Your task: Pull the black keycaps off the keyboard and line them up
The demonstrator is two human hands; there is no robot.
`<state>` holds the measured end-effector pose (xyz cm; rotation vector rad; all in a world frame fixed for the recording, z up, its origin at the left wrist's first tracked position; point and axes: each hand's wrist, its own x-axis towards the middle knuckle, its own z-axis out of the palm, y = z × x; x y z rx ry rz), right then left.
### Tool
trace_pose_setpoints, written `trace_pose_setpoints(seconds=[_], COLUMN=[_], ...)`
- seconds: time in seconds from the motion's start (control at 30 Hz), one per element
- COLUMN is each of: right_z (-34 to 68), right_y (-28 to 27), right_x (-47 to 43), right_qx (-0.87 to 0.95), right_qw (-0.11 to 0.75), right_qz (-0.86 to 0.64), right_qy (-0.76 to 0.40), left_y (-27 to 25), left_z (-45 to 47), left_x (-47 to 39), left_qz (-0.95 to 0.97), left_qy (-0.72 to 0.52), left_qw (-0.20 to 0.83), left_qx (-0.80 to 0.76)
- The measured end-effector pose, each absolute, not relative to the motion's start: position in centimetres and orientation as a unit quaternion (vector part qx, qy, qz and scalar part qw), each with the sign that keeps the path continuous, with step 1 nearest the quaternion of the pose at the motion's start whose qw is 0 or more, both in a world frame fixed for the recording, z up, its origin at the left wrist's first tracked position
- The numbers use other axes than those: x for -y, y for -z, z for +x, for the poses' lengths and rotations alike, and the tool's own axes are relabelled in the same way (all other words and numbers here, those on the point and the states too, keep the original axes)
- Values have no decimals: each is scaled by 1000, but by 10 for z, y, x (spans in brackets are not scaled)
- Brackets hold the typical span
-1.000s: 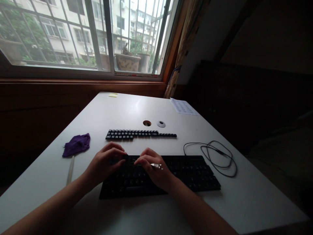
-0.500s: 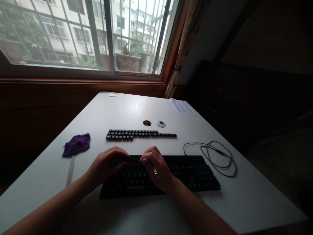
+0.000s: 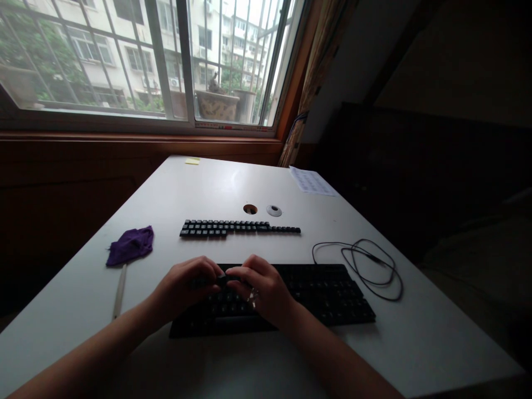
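A black keyboard (image 3: 324, 293) lies in front of me, with both hands over its left half. My left hand (image 3: 189, 282) is closed, thumb and fingers pinching a dark keycap (image 3: 222, 280) just above the upper rows. At the keycap's other side are the fingertips of my right hand (image 3: 266, 285), also closed. A small shiny wire tool, seemingly a keycap puller (image 3: 252, 297), is tucked in that hand's curled fingers. Beyond the keyboard, loose keycaps (image 3: 224, 226) stand in neat rows. My hands hide part of the keys.
On the white table (image 3: 216, 188), a purple cloth (image 3: 131, 245) and a thin pale stick-like tool (image 3: 119, 291) lie left. A coiled cable (image 3: 374, 271) lies right. Farther back are a cable hole (image 3: 250, 209), its round cover (image 3: 274, 210), a printed sheet (image 3: 311, 181) and a yellow note (image 3: 192, 161).
My right hand has moved left and turned, bringing its fingertips to my left hand's. A keycap now shows between them. The wire tool has shifted left with my right hand.
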<state>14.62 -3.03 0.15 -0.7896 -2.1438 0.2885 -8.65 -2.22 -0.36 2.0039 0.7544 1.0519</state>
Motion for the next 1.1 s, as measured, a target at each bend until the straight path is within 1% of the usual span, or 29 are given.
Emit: trace_pose_setpoints(seconds=[0.27, 0.53, 0.7, 0.87, 0.97, 1.1], right_z=[145, 144, 149, 159, 162, 158], right_y=[-2, -3, -3, -17, -29, -36], right_x=[30, 32, 27, 12, -4, -33], right_qx=[853, 859, 852, 846, 848, 853], right_qw=[407, 391, 387, 378, 349, 256], right_qz=[-305, -309, -335, -367, -394, -454], right_qy=[-117, -116, -109, -78, -57, -34], left_y=[3, 4, -2, -5, -2, 5], left_z=[-87, -88, -92, -101, -108, -118], left_x=[20, 20, 17, 9, 3, -7], left_qz=[820, 835, 821, 773, 724, 644], left_qy=[-392, -380, -399, -436, -456, -476], left_qw=[317, 300, 267, 233, 232, 256], left_qx=[-270, -263, -310, -397, -463, -541])
